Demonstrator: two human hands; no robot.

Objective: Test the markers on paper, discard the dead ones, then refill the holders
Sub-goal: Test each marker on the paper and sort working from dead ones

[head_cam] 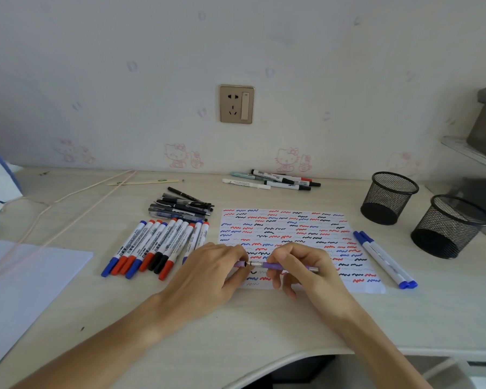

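A purple pen lies level above the near edge of the test paper, which is covered in red, blue and black squiggles. My right hand grips its barrel. My left hand pinches the purple cap at the tip end; a short metal section shows between cap and barrel. A row of several whiteboard markers with blue, red and black caps lies left of the paper. Two blue-capped markers lie right of it. Two black mesh holders stand at the right.
Several black pens lie behind the marker row. Another small group of markers lies near the wall. White sheets sit at the left with a pale wire hanger. The desk's curved front edge is near me.
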